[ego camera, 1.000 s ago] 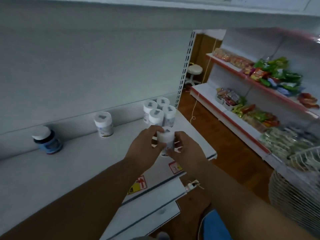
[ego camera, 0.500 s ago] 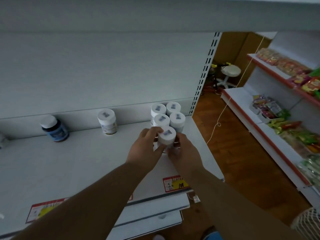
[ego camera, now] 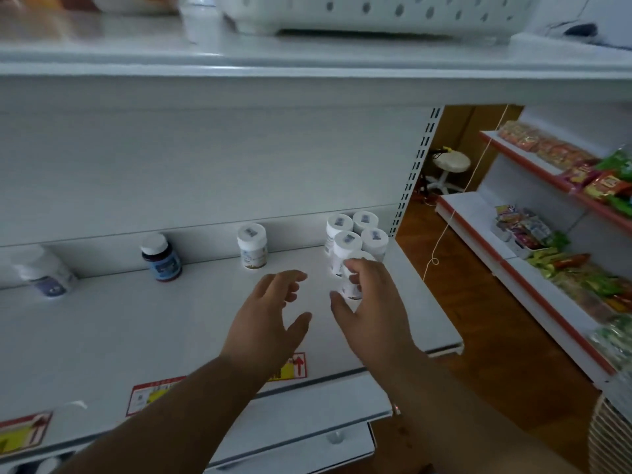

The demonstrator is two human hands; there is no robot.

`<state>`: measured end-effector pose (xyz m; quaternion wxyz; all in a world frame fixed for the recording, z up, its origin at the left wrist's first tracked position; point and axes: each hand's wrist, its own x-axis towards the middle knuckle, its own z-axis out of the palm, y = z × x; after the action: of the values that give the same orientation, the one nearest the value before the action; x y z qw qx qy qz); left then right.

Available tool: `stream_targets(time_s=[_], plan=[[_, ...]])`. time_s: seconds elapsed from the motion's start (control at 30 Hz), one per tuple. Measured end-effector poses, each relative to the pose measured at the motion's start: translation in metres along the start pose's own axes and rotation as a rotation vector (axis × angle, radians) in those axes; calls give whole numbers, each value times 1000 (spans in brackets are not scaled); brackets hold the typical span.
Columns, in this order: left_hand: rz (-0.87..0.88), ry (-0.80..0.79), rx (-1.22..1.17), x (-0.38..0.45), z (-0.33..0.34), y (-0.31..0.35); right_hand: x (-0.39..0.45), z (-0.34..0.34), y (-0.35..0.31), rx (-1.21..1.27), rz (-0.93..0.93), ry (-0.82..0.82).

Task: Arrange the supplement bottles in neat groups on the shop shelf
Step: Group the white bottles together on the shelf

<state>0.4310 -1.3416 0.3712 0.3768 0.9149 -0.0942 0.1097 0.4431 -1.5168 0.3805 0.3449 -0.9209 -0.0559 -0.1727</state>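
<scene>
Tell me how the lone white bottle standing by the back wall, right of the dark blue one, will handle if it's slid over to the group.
The lone white bottle stands upright, taller than wide, so a push near its cap may tip it; pushing low seems safer. The shelf looks smooth, so it should slide easily. If it topples, its round body would probably roll.

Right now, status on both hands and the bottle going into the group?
Left hand open, off the bottles. Right hand around the fifth white bottle, set in front of the four-bottle cluster. Lone white bottle and blue bottle still ungrouped. Nothing blocking.
</scene>
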Motion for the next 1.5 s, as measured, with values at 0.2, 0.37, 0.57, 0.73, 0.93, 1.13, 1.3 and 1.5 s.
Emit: stream_targets(time_s=[0.2, 0.37, 0.57, 0.73, 0.93, 1.13, 1.3, 1.5], plan=[[-37, 44, 37, -67, -99, -59, -47, 57, -117, 61, -110, -44], [-187, 162, 105, -143, -190, -123, -86, 125, -218, 162, -289, -201], [-426, 399, 158, -234, -262, -173, -117, 191, -312, 301, -562, -438], [-625, 621, 167, -317, -283, -200, -161, 242, -372, 410, -716, -679], [-766, 662, 139, -392, -301, -264, -224, 311, -409, 425, -778, -860], [-823, 502, 64, -429, -335, -364, -264, 400, -442, 266, -603, -970], [-827, 335, 66, -446, -362, -457, -291, 495, -463, 142, -441, -974], [-919, 294, -24, -451, -333, -554, -300, 602, -433, -14, -367, -956]])
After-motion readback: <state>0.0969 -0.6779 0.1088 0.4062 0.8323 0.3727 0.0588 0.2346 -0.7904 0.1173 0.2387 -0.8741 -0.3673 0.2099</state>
